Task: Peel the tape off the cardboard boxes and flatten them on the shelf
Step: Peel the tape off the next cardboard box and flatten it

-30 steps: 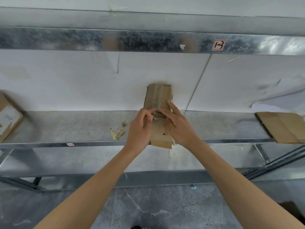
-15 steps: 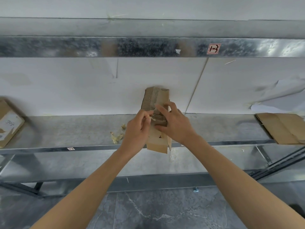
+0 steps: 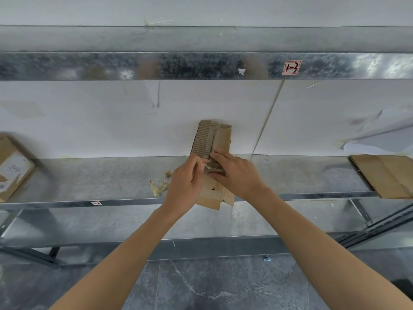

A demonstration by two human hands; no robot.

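Box (image 3: 212,137) is held upright over the near shelf (image 3: 89,180) edge, right hand (image 3: 237,173) gripping its middle to steady it while left hand (image 3: 185,182) pinches tape (image 3: 206,166) to peel it.

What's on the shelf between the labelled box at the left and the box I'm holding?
In the head view, only crumpled tape scraps lie on that stretch of shelf, close to the left hand.

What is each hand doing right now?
Left hand: closed, pinching a tape shred on the cardboard box.
Right hand: closed, holding the cardboard box.
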